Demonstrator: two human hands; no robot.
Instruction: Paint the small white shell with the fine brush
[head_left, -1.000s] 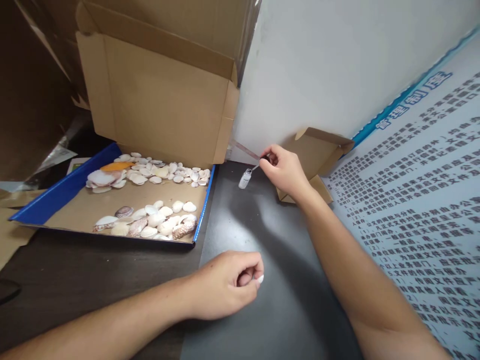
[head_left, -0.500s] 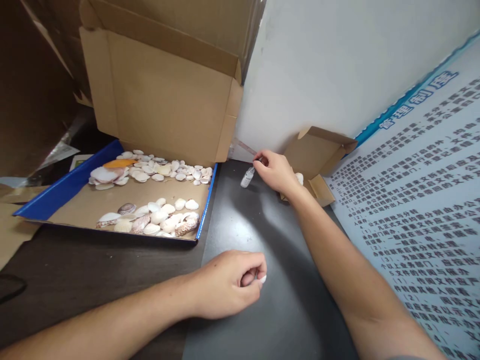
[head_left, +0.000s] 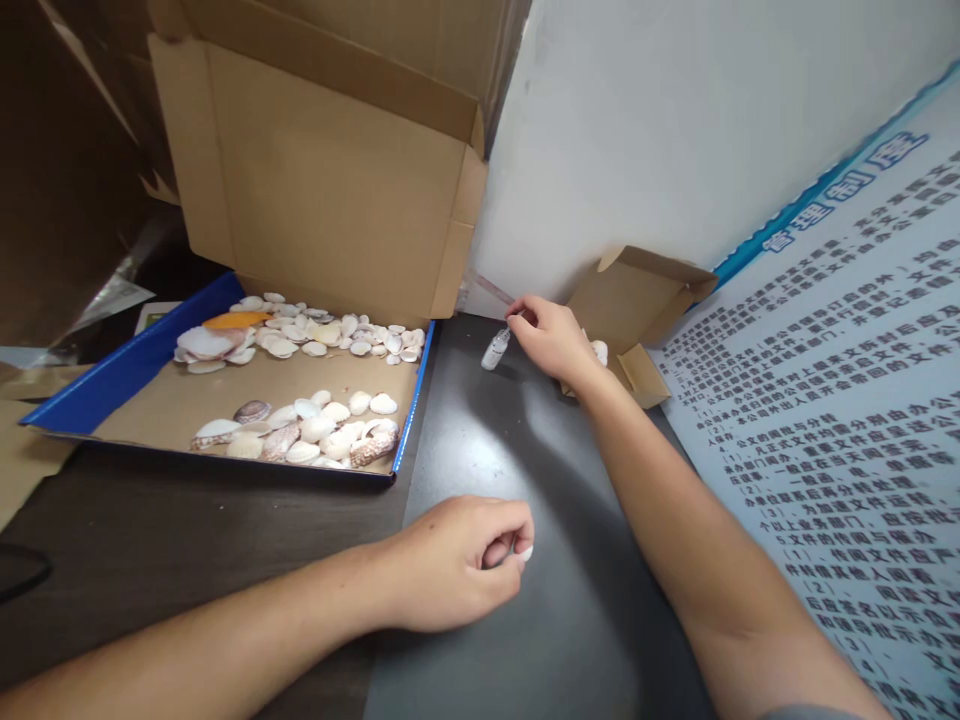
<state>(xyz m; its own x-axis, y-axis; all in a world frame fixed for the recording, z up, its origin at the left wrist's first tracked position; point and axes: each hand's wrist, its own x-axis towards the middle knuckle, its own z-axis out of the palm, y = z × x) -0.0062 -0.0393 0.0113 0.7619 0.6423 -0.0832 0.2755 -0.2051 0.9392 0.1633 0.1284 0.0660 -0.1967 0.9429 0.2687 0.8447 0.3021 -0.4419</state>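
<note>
A small white seashell (head_left: 527, 553) is pinched between the thumb and fingers of my left hand (head_left: 469, 562), low over the grey mat. Farther back, my right hand (head_left: 553, 340) is closed in a pinch right at the top of a small clear bottle (head_left: 495, 350) with whitish contents. The fingers cover whatever they grip there, so I cannot make it out. Left of both hands, a blue-edged cardboard box (head_left: 409, 410) holds many white, cream and brown-patterned seashells (head_left: 319, 428) in a back group and a front group.
Behind the right hand stands a small open cardboard box (head_left: 641, 375) with a pale shell (head_left: 599, 352) at its edge. The blue box's raised lid (head_left: 330, 180) leans at the back. A printed poster (head_left: 840, 380) covers the right-hand wall. A dark cable (head_left: 37, 580) lies at far left.
Both hands keep nearly the same place and grip. The view has shifted very slightly; the bottle and shells stay where they were.
</note>
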